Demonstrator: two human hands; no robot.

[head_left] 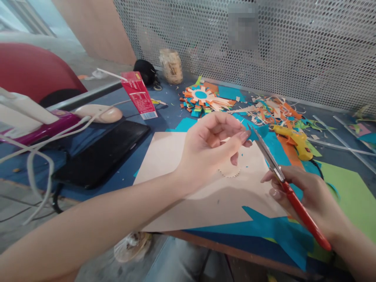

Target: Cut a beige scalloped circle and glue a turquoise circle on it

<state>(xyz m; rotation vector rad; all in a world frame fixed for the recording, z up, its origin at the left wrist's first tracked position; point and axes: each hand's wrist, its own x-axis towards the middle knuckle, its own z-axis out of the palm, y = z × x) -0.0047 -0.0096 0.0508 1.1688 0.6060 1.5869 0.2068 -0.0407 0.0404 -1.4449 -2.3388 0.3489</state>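
My right hand (305,197) grips red-handled scissors (282,180), blades pointing up and left toward my left fingertips. My left hand (211,147) hovers over a beige paper sheet (176,156), palm turned up, fingers curled with thumb and forefinger pinched near the scissor tip; what they pinch is too small to make out. A small beige scalloped paper disc (230,170) lies on the sheet just under my left hand. Blue paper (273,227) and green paper (349,196) lie under my right hand.
A paper flower of orange, blue and beige strips (202,100) and a litter of paper scraps (273,109) lie behind. A yellow glue gun (293,139), a black tablet (102,152), a red carton (139,96), a jar (171,65), cables (35,156) and a mesh wall (293,43) surround.
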